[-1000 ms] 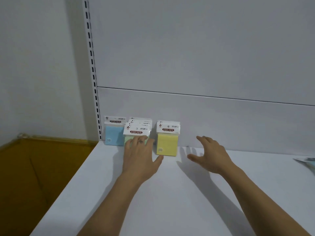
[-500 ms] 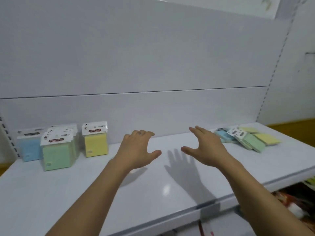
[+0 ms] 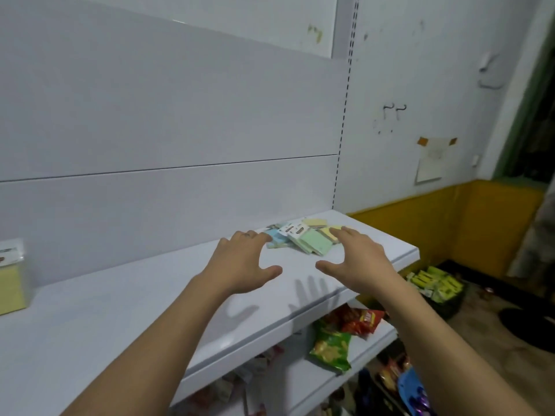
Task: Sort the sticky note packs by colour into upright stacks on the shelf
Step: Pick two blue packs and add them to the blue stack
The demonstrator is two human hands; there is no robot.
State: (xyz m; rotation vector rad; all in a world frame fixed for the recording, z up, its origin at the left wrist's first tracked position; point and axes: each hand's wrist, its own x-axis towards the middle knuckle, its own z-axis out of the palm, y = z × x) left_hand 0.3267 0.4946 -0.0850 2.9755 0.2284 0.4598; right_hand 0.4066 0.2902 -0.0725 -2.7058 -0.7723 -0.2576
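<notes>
left hand, right hand, grip wide, loose packs ahead, snack bags below

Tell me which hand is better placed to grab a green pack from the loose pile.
Right, probably. The right hand, open, hovers just beside the green pack in the pile; the left hand, also open, is nearest the blue pack at its left edge.

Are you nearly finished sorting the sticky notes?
Not yet. Done: a yellow pack stands upright at the left end of the shelf. In hand: nothing; the left hand and right hand reach, open, toward the loose pile. Left: its blue, green and yellow packs lie flat, unsorted.
</notes>
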